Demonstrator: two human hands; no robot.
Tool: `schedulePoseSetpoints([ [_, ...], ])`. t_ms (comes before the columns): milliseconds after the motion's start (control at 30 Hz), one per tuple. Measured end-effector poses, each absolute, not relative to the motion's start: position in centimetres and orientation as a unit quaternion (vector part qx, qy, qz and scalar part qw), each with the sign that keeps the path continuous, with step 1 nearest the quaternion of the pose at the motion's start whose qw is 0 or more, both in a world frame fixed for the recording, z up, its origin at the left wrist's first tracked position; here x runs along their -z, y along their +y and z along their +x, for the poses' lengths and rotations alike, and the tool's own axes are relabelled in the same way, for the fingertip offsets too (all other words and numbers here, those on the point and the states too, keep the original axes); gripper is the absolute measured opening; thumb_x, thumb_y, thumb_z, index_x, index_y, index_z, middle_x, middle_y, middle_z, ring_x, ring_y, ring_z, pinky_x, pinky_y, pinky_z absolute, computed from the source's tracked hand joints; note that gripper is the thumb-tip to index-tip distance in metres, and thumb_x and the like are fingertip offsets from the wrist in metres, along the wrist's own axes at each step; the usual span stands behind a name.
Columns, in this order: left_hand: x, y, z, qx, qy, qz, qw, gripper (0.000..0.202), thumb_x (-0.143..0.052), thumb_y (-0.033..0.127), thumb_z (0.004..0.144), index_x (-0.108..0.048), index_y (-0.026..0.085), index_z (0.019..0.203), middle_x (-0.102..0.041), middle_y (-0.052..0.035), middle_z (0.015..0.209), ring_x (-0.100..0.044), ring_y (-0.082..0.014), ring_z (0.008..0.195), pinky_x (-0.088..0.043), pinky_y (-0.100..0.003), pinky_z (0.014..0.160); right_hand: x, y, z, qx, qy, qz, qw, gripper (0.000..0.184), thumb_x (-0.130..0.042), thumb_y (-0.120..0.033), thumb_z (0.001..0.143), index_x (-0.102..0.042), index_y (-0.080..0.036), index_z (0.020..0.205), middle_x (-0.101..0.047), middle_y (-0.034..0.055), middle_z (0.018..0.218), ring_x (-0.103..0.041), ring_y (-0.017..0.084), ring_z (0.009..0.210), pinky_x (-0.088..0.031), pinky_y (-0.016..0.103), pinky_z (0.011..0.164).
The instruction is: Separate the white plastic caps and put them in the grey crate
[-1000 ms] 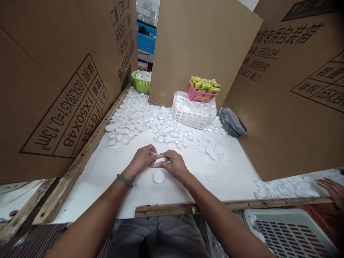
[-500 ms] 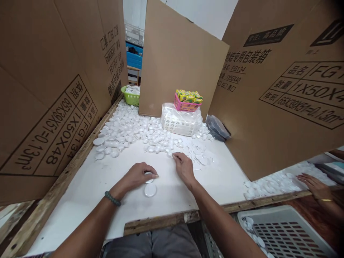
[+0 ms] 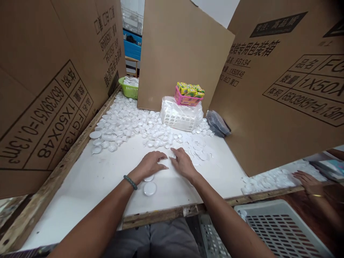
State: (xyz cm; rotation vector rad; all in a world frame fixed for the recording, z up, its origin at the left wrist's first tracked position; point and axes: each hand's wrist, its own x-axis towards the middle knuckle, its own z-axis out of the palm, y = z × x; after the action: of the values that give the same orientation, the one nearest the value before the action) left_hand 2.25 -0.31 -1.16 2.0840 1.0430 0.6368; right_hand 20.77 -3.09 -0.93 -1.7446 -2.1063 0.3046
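Note:
My left hand (image 3: 153, 163) hovers over the white tabletop, thumb and fingers apart with nothing between them. Just below it lie two white round discs, one partly covered by the hand and the nearer disc (image 3: 149, 188) fully visible. Facing it, my right hand (image 3: 183, 163) has thumb and forefinger around a small white round piece (image 3: 174, 156), mostly hidden by the fingers. Right behind the hands spreads a heap of white round pieces (image 3: 158, 138). Thin white paper-like discs (image 3: 199, 148) lie scattered beyond my right hand.
Cardboard panels (image 3: 185, 53) wall the table at left, back and right. A clear-wrapped white pack (image 3: 178, 120) carries a pink basket (image 3: 186, 101) of yellow boxes. A green basket (image 3: 130, 92) stands back left. At right are another person's hand (image 3: 305, 177) and a grey crate (image 3: 285, 204).
My left hand has let go of the disc near the front and moved right and away from me, towards my right hand. My right hand's fingers have spread slightly.

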Motion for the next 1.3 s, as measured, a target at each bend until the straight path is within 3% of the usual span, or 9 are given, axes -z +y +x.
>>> schedulePoseSetpoints([
  [100, 1.6, -0.4, 2.4, -0.248, 0.405, 0.801, 0.365, 0.042, -0.068, 0.036, 0.066, -0.064, 0.020, 0.104, -0.065, -0.0056, 0.091, -0.057, -0.0213, 0.080, -0.040, -0.027, 0.067, 1.0, -4.2, 21.6, -0.113, -0.739, -0.626, 0.220, 0.035, -0.050, -0.026, 0.084, -0.055, -0.019, 0.118, -0.047, 0.0044, 0.090, -0.051, 0.013, 0.070, -0.045, 0.028, 0.067],
  [267, 1.9, -0.7, 1.9, -0.250, 0.409, 0.787, 0.388, 0.041, -0.068, 0.033, 0.065, -0.063, 0.021, 0.105, -0.066, -0.0051, 0.095, -0.058, -0.0203, 0.080, -0.041, -0.026, 0.067, 0.8, -5.3, 21.7, -0.125, -0.730, -0.609, 0.284, 0.011, -0.054, -0.027, 0.083, -0.061, -0.019, 0.086, -0.050, 0.0039, 0.086, -0.053, 0.014, 0.072, -0.046, 0.027, 0.064],
  [400, 2.1, -0.9, 1.9, -0.258, 0.411, 0.787, 0.382, 0.046, -0.065, 0.025, 0.066, -0.060, 0.021, 0.111, -0.065, -0.0050, 0.098, -0.057, -0.0190, 0.078, -0.042, -0.026, 0.068, 1.0, -5.8, 21.3, -0.101, -0.743, -0.603, 0.272, 0.013, -0.055, -0.025, 0.082, -0.061, -0.019, 0.073, -0.053, 0.0054, 0.092, -0.054, 0.015, 0.074, -0.045, 0.028, 0.065],
  [733, 2.4, -0.9, 2.0, -0.263, 0.422, 0.774, 0.392, 0.050, -0.065, 0.020, 0.064, -0.058, 0.021, 0.114, -0.067, -0.0038, 0.096, -0.057, -0.0185, 0.078, -0.043, -0.026, 0.068, 0.9, -5.6, 19.7, -0.086, -0.797, -0.555, 0.221, 0.018, -0.051, -0.018, 0.085, -0.068, -0.021, 0.082, -0.066, 0.0036, 0.095, -0.059, 0.017, 0.089, -0.047, 0.028, 0.079],
  [1033, 2.6, -0.7, 2.2, -0.270, 0.426, 0.767, 0.395, 0.052, -0.067, 0.022, 0.063, -0.056, 0.022, 0.114, -0.066, -0.0036, 0.097, -0.058, -0.0190, 0.078, -0.043, -0.027, 0.068, 1.7, -5.6, 19.3, -0.110, -0.732, -0.590, 0.323, 0.017, -0.053, -0.024, 0.084, -0.069, -0.021, 0.080, -0.067, 0.0043, 0.092, -0.062, 0.016, 0.081, -0.049, 0.028, 0.074],
  [1300, 2.3, -0.8, 2.3, -0.266, 0.439, 0.762, 0.394, 0.053, -0.069, 0.033, 0.065, -0.056, 0.020, 0.114, -0.066, -0.0049, 0.093, -0.059, -0.0197, 0.079, -0.043, -0.026, 0.067, 1.6, -5.2, 18.6, -0.072, -0.813, -0.544, 0.195, 0.022, -0.044, -0.015, 0.087, -0.065, -0.020, 0.086, -0.065, 0.0056, 0.093, -0.059, 0.016, 0.087, -0.046, 0.026, 0.074],
])
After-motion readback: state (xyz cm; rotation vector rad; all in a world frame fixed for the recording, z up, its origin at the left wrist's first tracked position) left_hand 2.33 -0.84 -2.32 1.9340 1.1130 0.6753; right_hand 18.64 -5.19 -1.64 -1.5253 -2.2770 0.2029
